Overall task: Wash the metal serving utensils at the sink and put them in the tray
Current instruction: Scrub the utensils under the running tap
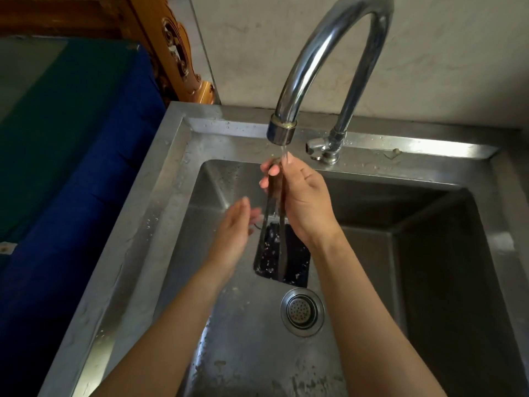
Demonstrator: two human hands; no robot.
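Observation:
My right hand (303,202) grips the top end of a pair of metal tongs (274,224), which hang upright under the running tap (282,130) over the steel sink (183,156). A thin stream of water falls on the hinge end at my fingertips. The two arms of the tongs spread downward in front of a dark rectangular object (294,259) lying on the sink floor. My left hand (237,227) is just left of the tongs with straight fingers, close to the left arm; whether it touches is unclear. No tray is in view.
The round drain strainer (302,311) sits in the sink floor below the tongs. The tap lever (315,146) is on the back rim. A blue and green cloth-covered surface (71,167) lies left of the sink, with carved wood (177,53) behind it.

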